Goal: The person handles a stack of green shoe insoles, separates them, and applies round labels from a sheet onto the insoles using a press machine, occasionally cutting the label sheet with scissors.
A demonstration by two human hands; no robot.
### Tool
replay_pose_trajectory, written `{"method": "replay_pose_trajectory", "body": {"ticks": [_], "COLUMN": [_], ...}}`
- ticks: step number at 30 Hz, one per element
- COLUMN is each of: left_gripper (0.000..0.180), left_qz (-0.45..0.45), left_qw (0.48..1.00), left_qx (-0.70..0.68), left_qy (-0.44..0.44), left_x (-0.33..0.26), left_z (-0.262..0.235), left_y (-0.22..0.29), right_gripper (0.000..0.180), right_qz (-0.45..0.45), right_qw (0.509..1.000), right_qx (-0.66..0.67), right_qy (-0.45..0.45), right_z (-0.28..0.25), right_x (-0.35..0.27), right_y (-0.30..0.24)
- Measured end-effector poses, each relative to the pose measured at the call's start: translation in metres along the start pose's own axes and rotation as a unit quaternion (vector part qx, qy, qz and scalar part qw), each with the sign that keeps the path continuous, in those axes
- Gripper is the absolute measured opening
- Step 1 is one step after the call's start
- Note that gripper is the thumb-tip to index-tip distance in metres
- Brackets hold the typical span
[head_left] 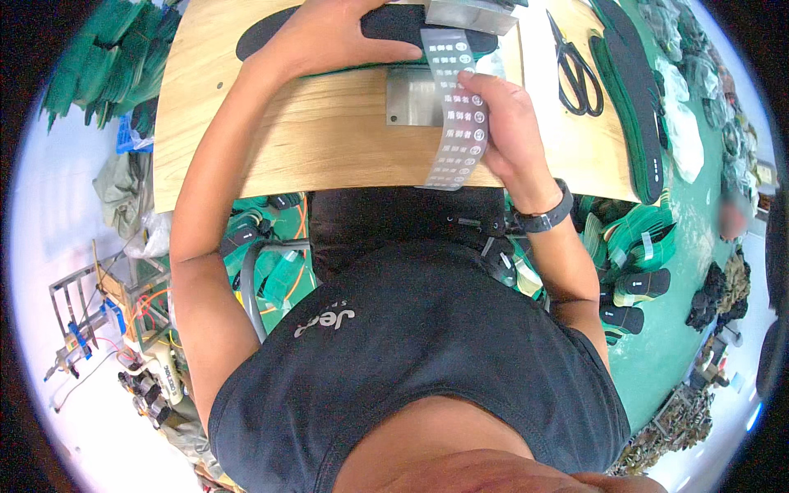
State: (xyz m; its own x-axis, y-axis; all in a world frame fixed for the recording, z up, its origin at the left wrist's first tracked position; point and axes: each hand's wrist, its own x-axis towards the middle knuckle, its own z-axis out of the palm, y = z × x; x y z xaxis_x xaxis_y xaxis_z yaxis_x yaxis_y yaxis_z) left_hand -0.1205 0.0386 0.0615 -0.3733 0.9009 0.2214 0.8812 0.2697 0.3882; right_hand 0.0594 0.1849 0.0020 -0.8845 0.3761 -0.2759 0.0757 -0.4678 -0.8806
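A black insole with a green underside lies at the far edge of the wooden table. My left hand rests on it, thumb stretched along its near edge; the fingertips are partly cut off by the frame's top. Between thumb and fingers, my right hand pinches a translucent label strip printed with white marks. The strip's upper end lies over the insole's right part and its lower end hangs to the table's front edge. Under the strip sits a metal plate, with a metal block above the insole.
Black-handled scissors lie on the right of the table. Beside them, stacked insoles line the right edge. More green insole bundles are on the floor at right, and green stacks stand at far left. A metal frame is at left.
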Motion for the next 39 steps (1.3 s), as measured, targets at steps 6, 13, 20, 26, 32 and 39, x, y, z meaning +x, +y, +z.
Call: {"method": "replay_pose_trajectory", "body": {"ticks": [6, 13, 20, 26, 32, 39], "left_gripper": [0.063, 0.066, 0.07, 0.064, 0.062, 0.067], "left_qz": [0.006, -0.012, -0.022, 0.004, 0.006, -0.003], "left_qw": [0.999, 0.997, 0.997, 0.999, 0.998, 0.999], "left_qx": [0.045, 0.075, 0.08, 0.039, 0.047, 0.046], "left_qy": [0.015, -0.008, -0.004, 0.018, 0.031, 0.024], "left_x": [0.002, 0.0, -0.001, 0.001, -0.001, -0.002], "left_z": [0.025, 0.025, 0.026, 0.028, 0.029, 0.028], "left_y": [-0.013, -0.009, -0.009, -0.017, -0.018, -0.015], "right_gripper": [0.018, 0.014, 0.016, 0.014, 0.013, 0.013], "right_qz": [-0.001, -0.004, -0.005, -0.01, -0.02, -0.005], "right_qw": [1.0, 0.998, 0.998, 0.998, 0.998, 0.998], "right_qx": [0.031, 0.062, 0.056, 0.054, 0.051, 0.053], "right_qy": [0.001, 0.015, 0.017, 0.018, 0.042, 0.046], "right_z": [-0.004, -0.005, -0.007, -0.003, 0.004, 0.001], "right_x": [0.018, 0.024, 0.02, 0.019, 0.016, 0.019], "right_y": [-0.004, 0.004, 0.006, 0.004, 0.002, 0.007]}}
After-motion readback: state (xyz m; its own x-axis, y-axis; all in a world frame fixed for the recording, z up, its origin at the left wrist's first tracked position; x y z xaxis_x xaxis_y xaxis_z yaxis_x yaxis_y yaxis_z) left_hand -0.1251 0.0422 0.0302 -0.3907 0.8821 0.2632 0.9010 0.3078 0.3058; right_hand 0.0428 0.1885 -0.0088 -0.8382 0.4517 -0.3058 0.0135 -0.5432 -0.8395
